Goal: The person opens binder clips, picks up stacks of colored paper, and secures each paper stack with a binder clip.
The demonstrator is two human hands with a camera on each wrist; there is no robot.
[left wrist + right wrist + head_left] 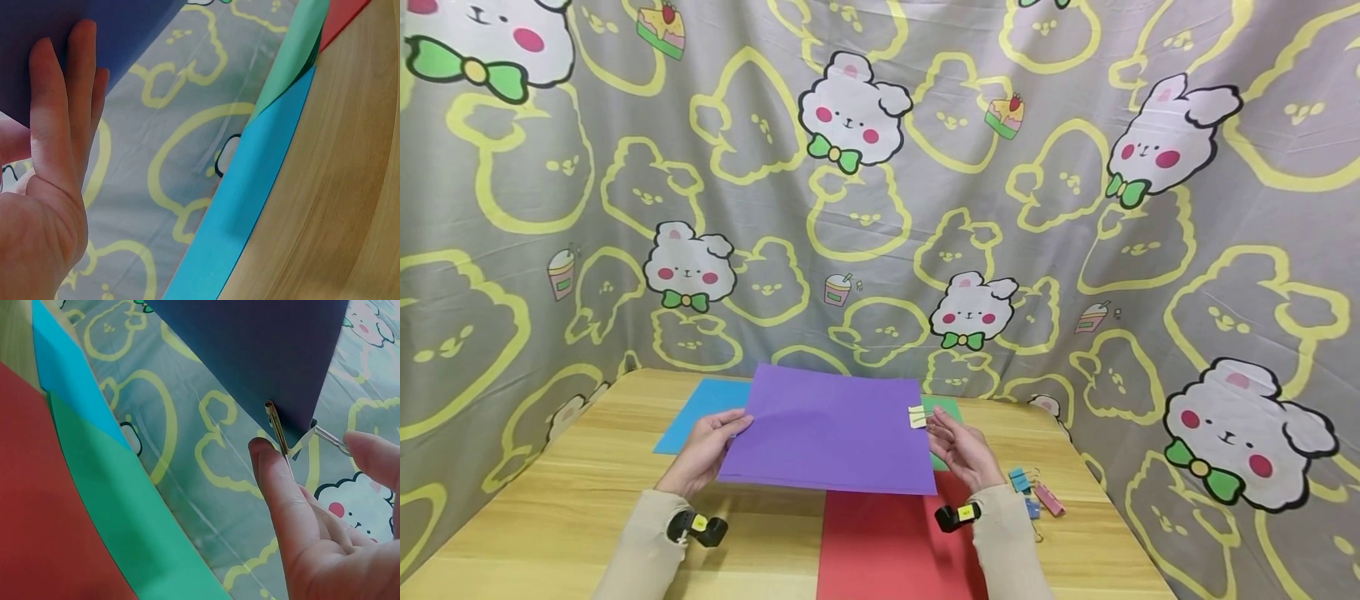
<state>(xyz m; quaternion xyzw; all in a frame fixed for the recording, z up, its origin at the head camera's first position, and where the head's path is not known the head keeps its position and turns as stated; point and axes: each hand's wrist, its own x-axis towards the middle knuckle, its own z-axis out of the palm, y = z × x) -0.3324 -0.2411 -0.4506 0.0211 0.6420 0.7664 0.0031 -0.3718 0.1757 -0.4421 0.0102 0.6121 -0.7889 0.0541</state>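
A purple sheet of paper or card [835, 433] is held up above the table, roughly level. At its left edge my left hand [703, 450] pinches it, thumb on top and fingers [50, 119] underneath. A pale yellow binder clip [917, 417] sits on the right edge near the far corner. My right hand [964, 450] holds this clip by its wire handles. In the right wrist view, the thumb touches one handle [331, 439] and a fingertip meets the other, with the clip's body on the sheet's edge.
On the wooden table [550, 492] lie a blue sheet [688, 417], a green sheet [943, 408] and a red sheet [895, 542], partly overlapping. Teal [1019, 480], pink [1049, 500] and blue [1032, 507] binder clips lie at the right. A patterned curtain [760, 250] hangs behind.
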